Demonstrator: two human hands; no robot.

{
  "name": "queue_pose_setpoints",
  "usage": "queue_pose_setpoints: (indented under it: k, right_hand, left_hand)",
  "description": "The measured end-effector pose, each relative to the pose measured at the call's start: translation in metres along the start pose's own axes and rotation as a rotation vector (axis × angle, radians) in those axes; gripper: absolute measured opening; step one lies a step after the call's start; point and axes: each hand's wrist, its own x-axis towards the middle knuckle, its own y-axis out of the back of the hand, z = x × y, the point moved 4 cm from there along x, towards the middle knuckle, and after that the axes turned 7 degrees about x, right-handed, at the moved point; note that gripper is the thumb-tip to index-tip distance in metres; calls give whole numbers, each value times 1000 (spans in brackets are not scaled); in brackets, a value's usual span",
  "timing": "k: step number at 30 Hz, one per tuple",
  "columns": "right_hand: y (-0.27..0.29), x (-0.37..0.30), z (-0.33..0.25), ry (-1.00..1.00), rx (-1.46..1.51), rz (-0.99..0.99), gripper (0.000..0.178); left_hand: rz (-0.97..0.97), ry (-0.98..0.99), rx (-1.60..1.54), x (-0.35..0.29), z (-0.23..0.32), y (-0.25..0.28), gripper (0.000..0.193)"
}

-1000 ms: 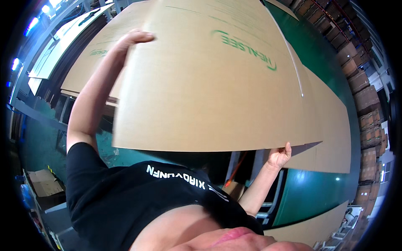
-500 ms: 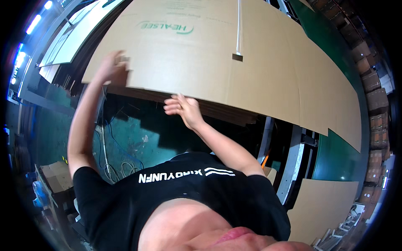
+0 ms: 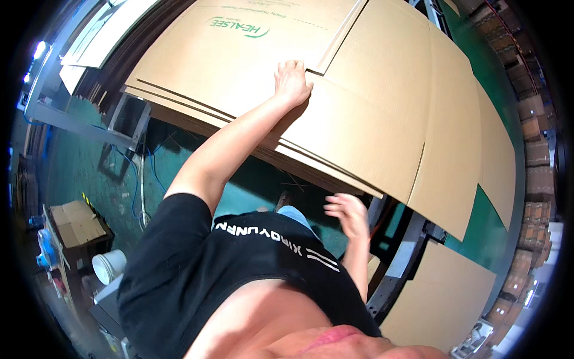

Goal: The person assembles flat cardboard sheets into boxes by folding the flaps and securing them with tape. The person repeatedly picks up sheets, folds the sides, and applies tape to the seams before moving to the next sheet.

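Note:
My left hand [image 3: 291,85] presses on the top brown cardboard sheet [image 3: 365,102], its bent fingers against the surface beside the end of a narrow slot. The thumb side is close to the slot; no edge shows inside the grasp. The sheet has crease lines and green printing, and lies slightly askew over a stack of similar sheets [image 3: 179,113]. My right hand [image 3: 349,215] hovers just off the stack's near edge, fingers apart and somewhat blurred, holding nothing.
Metal frame bars [image 3: 406,245] run beneath the stack at right, beside a green surface [image 3: 469,221] and another cardboard piece [image 3: 439,293]. At lower left are a white bucket [image 3: 109,267] and a flattened carton [image 3: 76,223]. Stacked boxes [image 3: 535,227] line the far right.
My left hand has moved right from the stack's left corner onto the sheet near the slot. The top sheet has turned and shifted, exposing lower edges. My right hand has drawn back rightward.

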Motion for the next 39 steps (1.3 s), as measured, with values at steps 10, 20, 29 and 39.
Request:
queue_pose_setpoints:
  k: [10, 20, 29, 39]
  right_hand:
    - [395, -80, -230, 967, 381, 850, 39]
    - [169, -115, -358, 1496, -556, 950, 23]
    - [4, -90, -319, 1514, -1325, 1029, 20]
    - [-244, -20, -268, 1501, -1582, 327, 41]
  left_hand:
    - [90, -80, 58, 3, 35, -17, 38]
    - [191, -188, -132, 57, 28, -29, 46]
    - [-349, -696, -340, -35, -2, 44, 26]
    - [-149, -1059, -360, -79, -47, 57, 24]
